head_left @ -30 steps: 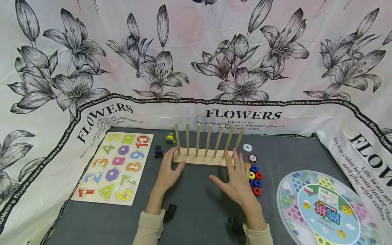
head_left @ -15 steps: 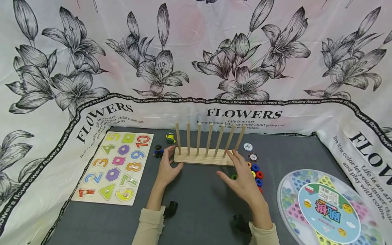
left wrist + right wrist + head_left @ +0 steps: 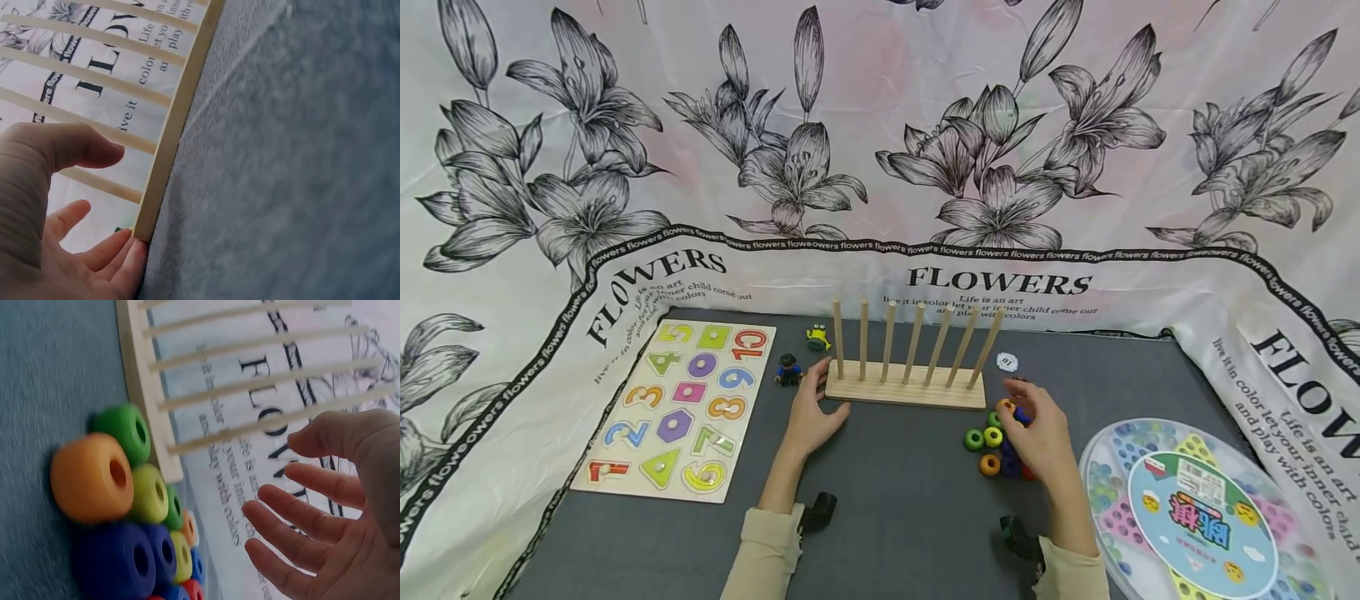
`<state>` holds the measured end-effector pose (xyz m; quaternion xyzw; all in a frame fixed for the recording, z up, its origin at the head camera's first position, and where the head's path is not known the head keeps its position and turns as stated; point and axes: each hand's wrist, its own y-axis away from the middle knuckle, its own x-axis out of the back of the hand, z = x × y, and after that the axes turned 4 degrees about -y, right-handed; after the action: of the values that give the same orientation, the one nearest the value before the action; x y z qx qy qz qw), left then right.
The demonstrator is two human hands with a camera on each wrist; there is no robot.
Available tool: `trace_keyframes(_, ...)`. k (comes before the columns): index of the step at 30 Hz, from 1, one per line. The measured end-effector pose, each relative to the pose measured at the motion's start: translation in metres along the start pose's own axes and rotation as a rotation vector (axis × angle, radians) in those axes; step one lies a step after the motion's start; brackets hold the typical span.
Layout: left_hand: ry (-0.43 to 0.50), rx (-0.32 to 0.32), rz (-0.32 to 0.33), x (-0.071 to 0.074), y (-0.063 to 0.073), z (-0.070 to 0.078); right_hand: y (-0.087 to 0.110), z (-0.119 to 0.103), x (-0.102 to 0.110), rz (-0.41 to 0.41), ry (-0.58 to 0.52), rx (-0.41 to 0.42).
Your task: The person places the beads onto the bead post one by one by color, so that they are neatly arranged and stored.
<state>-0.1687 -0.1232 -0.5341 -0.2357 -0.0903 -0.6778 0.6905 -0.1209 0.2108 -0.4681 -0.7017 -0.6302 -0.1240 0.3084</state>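
A wooden peg stand (image 3: 904, 390) with several upright rods stands mid-table, its rods bare. My left hand (image 3: 808, 417) is at the stand's left end; in the left wrist view its fingertips (image 3: 134, 253) touch the end of the base, thumb apart. Loose beads with holes lie in a cluster right of the stand, among them a green bead (image 3: 973, 439) and an orange bead (image 3: 92, 478). Over this cluster hovers my right hand (image 3: 1043, 433), covering part of it in the head view. Its fingers are spread and relaxed, with nothing between them in the right wrist view.
At left lies a number puzzle board (image 3: 688, 412). Two small figures, a yellow-green toy (image 3: 817, 337) and a dark-haired one (image 3: 787, 370), stand beside the stand. A white chip (image 3: 1007, 362) lies behind the beads. A round Chinese checkers box (image 3: 1206, 517) occupies the right.
My right hand has left the right end of the stand and moved right, over the beads, uncovering the green and orange ones. My left hand has stayed at the stand's left end.
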Motion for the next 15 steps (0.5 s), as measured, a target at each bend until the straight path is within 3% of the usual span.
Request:
trace_keyframes(7, -0.034, 0.021, 0.016, -0.003, 0.004, -0.002, -0.008, 0.016, 0.010, -0.021, 0.080, -0.108)
trace_keyframes(15, -0.049, 0.023, 0.061, -0.005, 0.000, -0.007, -0.015, 0.030, 0.024, -0.110, 0.125, -0.206)
